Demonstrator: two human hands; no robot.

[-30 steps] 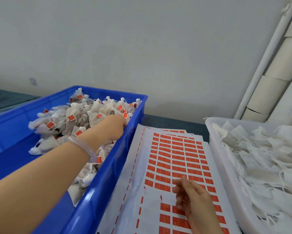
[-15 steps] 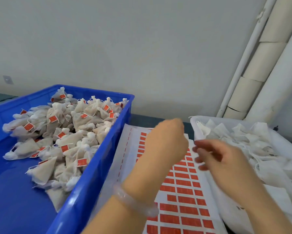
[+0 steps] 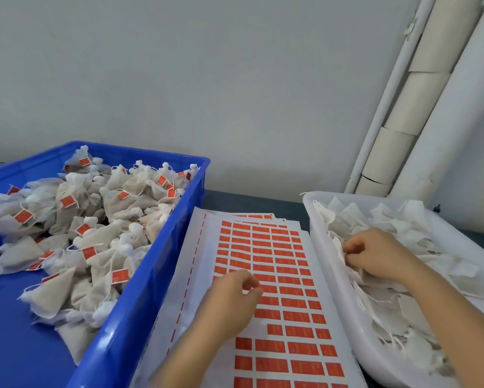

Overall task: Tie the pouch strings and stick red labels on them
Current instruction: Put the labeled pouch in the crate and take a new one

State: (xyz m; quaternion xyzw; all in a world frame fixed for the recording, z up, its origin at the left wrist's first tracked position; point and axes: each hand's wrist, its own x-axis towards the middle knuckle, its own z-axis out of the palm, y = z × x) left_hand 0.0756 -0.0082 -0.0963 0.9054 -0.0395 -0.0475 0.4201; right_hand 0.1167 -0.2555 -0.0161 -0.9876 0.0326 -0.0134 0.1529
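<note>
Table point(image 3: 249, 203): right hand point(image 3: 380, 253) grips pouches point(image 3: 397, 303), left hand point(image 3: 232, 301) over labels point(image 3: 299, 315).

Two hands, the left hand point(image 3: 232, 298) and the right hand point(image 3: 375, 253), one stack of at least three label sheets point(image 3: 204, 247), one blue crate point(image 3: 140, 289) left of the stack holding dozens of labelled pouches point(image 3: 95, 219), and one white tray point(image 3: 336, 298) right of it holding dozens of unlabelled pouches point(image 3: 403, 312).
</note>
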